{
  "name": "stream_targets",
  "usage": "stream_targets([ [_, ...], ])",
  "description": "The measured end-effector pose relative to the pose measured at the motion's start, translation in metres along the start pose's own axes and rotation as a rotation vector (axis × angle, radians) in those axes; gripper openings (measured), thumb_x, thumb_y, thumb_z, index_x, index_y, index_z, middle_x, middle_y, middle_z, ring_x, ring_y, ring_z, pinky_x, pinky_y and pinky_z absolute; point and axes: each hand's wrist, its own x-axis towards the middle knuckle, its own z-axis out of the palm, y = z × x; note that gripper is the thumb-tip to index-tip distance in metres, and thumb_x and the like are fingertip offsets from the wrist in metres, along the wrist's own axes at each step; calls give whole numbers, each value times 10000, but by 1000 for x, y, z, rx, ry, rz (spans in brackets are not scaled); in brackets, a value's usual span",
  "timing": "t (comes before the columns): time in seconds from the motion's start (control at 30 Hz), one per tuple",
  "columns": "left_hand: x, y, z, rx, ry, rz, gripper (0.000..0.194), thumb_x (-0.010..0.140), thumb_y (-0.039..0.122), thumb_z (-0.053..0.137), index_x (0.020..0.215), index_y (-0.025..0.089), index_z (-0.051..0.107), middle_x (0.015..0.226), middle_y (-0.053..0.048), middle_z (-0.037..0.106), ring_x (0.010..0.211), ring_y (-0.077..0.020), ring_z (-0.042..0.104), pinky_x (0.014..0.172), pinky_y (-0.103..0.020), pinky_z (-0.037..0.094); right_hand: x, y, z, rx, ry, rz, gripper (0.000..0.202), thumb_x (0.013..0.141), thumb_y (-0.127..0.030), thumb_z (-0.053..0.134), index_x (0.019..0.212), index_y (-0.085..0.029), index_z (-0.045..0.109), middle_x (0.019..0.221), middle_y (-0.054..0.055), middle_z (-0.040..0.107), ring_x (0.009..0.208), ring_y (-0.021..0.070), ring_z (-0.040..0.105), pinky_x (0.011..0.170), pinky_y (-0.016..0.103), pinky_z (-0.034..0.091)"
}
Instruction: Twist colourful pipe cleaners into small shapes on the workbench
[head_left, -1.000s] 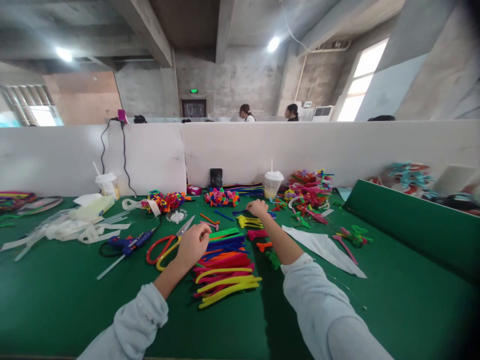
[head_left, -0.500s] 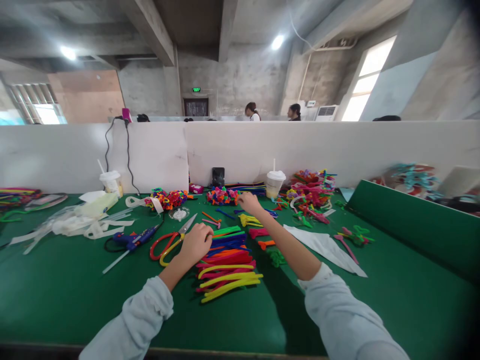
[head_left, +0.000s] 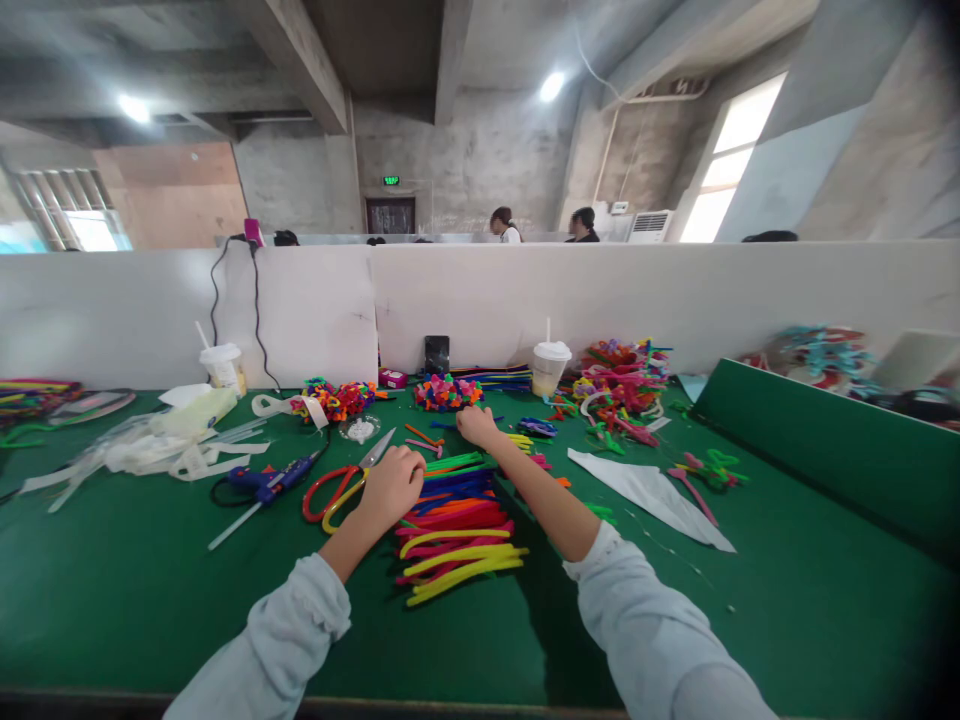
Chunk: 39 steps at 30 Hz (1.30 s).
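My left hand (head_left: 394, 485) rests by the left ends of a row of pipe cleaners (head_left: 461, 525) in green, blue, orange, red and yellow. Its fingers curl down, and whatever lies under them is hidden. Beside that wrist are scissors (head_left: 347, 490) with one red and one yellow handle loop. Beyond the row, my right hand (head_left: 477, 427) hovers or rests low over the table with its fingers drawn together; I cannot make out anything in them. Just behind it lies a multicoloured bundle of small bent pieces (head_left: 448, 393). Yellow bent pipe cleaners (head_left: 519, 441) lie partly under the right forearm.
A blue glue gun (head_left: 274, 480) with a glue stick lies left. Two lidded cups, one left (head_left: 223, 367) and one right (head_left: 550, 368), stand near the white partition (head_left: 600, 290). A coloured pile (head_left: 622, 375) and white sheet (head_left: 649, 498) lie right, before a green board (head_left: 825, 440).
My right hand has come slightly back toward me and to the left, away from the multicoloured bundle. My left hand stays in place.
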Motion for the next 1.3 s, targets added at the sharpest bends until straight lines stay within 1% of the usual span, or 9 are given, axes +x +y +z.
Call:
stream_targets([
  [0.23,1,0,-1,37,5,-3,160,781,164,434,738,211,581,810,-20,578,844,-174,522,678,-261,422,11,-12,2,31,37,19,247,832,-187,376,936,-154,598,1080,144,551,1016,244,469,831,366,298],
  [0.4,2,1,-3,48,2,-1,174,780,155,422,747,211,584,811,-24,582,838,-178,523,681,-271,424,11,-21,-1,75,34,-1,215,778,-256,498,947,-158,587,1076,122,557,1020,243,467,840,373,311],
  [0.53,2,0,-2,42,-5,18,173,786,163,416,749,208,580,810,-29,582,837,-176,523,702,-277,421,-2,-22,-17,121,9,-63,215,774,-295,501,947,-198,585,1014,63,593,960,198,505,773,301,361],
  [0.63,3,0,-2,41,-29,12,177,791,172,409,755,212,577,809,-25,585,844,-177,521,676,-271,417,-21,-27,-28,135,-13,-139,191,795,-261,468,935,-240,596,970,23,612,899,155,533,721,241,373],
  [0.8,3,3,-1,53,-72,4,168,789,177,412,768,214,575,820,-21,585,861,-171,516,645,-250,408,-45,-47,-28,66,-15,-154,176,757,-164,500,875,-199,625,1026,109,581,995,238,492,795,350,348],
  [0.9,3,3,-2,66,-70,10,165,789,170,414,770,213,573,824,-19,584,863,-165,515,643,-241,404,-47,-56,-24,46,-25,-157,185,760,-150,485,887,-181,616,1016,131,581,990,250,498,808,396,338],
  [1.03,3,2,-3,70,-74,28,167,792,166,412,765,207,572,822,-21,585,858,-165,516,662,-248,405,-46,-59,-21,56,-17,-171,174,785,-197,463,885,-181,604,997,123,594,974,247,509,811,407,333],
  [1.17,3,-2,-2,74,-105,35,161,793,176,421,799,208,578,849,-24,586,876,-173,514,687,-262,408,-50,-54,-29,98,4,-196,186,798,-220,437,896,-193,592,995,96,601,959,234,517,783,368,349],
  [1.3,2,-4,-4,90,-149,45,173,796,206,433,870,207,589,888,-38,570,912,-190,503,698,-277,414,-63,-45,-46,152,2,-269,207,801,-186,408,873,-200,601,946,57,622,879,177,548,701,261,365],
])
